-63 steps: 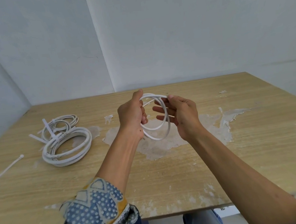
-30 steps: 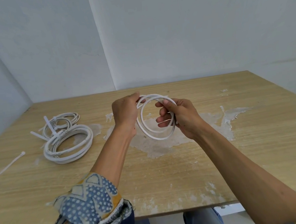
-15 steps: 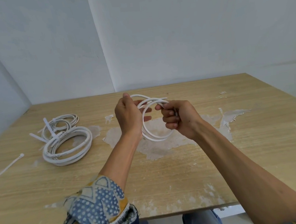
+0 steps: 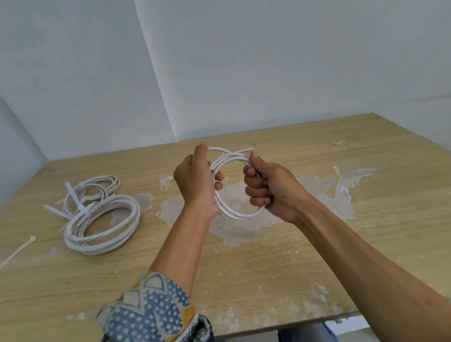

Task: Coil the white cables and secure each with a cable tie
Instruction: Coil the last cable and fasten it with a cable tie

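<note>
left hand (image 4: 196, 182): fingers curled round the left side of a thin white round cable coil (image 4: 237, 214), thumb up on the top of the loops
right hand (image 4: 272, 186): tight fist, gripping the right side of the same coil, thumb tip on the top strands
held coil: a few loops, standing roughly upright between the two hands, lifted off the light wooden table (image 4: 391, 223)
loose cable end (image 4: 247, 150): pokes out at the top, just above the right thumb
thick white cable coil (image 4: 98, 246): flat on the table, well to the left of the left hand
thinner white cable coil (image 4: 94, 180): just beyond the thick one, farther left of the left hand, touching or overlapping it, cannot tell which
white plastic cable ties (image 4: 72, 195): strapped on those two coils, tails sticking out
loose white cable tie (image 4: 8, 259): flat on the table, far left of the left hand
peeled pale patch of tabletop (image 4: 238, 228): under both hands
blue-and-orange patterned sleeve (image 4: 148, 318): on the left forearm, near edge
</note>
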